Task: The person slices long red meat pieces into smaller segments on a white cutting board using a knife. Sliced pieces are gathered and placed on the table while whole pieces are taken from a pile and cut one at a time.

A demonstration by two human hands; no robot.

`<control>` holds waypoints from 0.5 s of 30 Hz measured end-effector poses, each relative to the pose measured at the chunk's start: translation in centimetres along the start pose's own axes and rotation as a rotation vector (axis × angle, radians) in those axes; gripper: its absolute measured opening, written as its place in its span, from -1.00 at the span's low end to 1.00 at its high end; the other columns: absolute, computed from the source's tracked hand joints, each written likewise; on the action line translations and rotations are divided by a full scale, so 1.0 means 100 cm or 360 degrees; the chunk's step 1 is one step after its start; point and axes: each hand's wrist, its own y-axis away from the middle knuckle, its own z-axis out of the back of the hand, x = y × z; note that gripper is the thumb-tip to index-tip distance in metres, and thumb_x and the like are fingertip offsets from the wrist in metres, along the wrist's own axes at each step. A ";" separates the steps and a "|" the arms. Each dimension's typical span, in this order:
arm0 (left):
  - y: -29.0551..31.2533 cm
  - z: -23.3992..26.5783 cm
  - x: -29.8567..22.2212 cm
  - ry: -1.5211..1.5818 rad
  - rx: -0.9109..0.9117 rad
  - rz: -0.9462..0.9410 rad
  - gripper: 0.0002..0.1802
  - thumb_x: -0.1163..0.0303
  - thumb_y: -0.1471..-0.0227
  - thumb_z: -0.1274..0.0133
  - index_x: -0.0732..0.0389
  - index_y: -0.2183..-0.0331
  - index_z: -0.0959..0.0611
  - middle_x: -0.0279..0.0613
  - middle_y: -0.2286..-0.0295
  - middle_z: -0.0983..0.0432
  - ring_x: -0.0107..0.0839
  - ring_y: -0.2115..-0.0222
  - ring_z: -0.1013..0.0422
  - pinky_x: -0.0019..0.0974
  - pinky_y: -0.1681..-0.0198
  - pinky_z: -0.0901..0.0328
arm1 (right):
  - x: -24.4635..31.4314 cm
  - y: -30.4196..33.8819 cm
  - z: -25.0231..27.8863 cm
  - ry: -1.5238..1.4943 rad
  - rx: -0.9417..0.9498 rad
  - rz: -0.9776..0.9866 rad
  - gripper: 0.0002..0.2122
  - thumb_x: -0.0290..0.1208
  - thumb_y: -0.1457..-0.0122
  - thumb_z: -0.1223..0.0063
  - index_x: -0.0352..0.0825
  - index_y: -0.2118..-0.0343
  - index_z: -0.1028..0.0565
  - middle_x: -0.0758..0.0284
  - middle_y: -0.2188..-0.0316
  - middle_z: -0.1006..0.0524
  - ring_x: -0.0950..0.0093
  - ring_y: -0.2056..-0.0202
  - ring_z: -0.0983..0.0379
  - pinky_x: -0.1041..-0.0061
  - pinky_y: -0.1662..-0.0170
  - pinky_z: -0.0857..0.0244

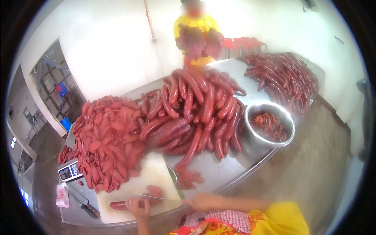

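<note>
On a white cutting board (150, 174) at the table's near edge lies a dark red sausage (117, 205). My left hand (139, 208) is closed around it, pressing it to the board. My right hand (196, 202) grips a knife (166, 199) whose thin blade reaches left across the sausage. A cut slice (154, 190) rests just beyond the blade. Beyond the board on the left rises a big heap of sausage slices (107, 135), partly on the board. A tall pile of whole sausages (203, 94) stands in the middle of the table.
A steel bowl (290, 137) with red scraps is at the table's right edge. Left of the board lie another knife (89, 208), a scale (69, 171) and a pink-white packet (62, 196). A person in yellow (196, 35) stands across the table. More whole sausages (284, 78) fill its far right.
</note>
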 end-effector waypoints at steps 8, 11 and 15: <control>-0.002 0.002 -0.004 0.0048 -0.0008 -0.0024 -0.84 0.41 0.21 -0.16 0.16 0.53 -0.47 -0.14 0.49 -0.38 -0.13 0.38 -0.27 -0.13 0.20 -0.15 | 0.002 0.003 0.002 -0.0082 0.0008 -0.0080 -0.23 0.17 -0.32 0.63 -0.48 0.40 -0.56 -0.10 0.40 -0.55 -0.04 0.27 -0.51 0.06 0.11 -0.35; 0.001 0.003 -0.006 0.0051 0.0005 0.0011 -0.84 0.42 0.20 -0.16 0.16 0.53 -0.48 -0.14 0.49 -0.38 -0.13 0.38 -0.27 -0.13 0.20 -0.15 | 0.004 0.004 0.006 -0.0079 0.0040 -0.0085 -0.22 0.17 -0.32 0.64 -0.48 0.41 -0.56 -0.09 0.39 -0.56 -0.04 0.26 -0.51 0.07 0.09 -0.34; 0.003 0.003 -0.008 0.0080 -0.0027 0.0110 -0.85 0.36 0.20 -0.18 0.10 0.53 -0.52 -0.20 0.50 -0.47 -0.12 0.37 -0.34 -0.06 0.10 -0.11 | 0.005 0.003 0.007 -0.0035 -0.0038 0.0039 -0.21 0.19 -0.31 0.64 -0.49 0.39 -0.56 -0.09 0.36 -0.56 -0.04 0.24 -0.50 0.07 0.07 -0.33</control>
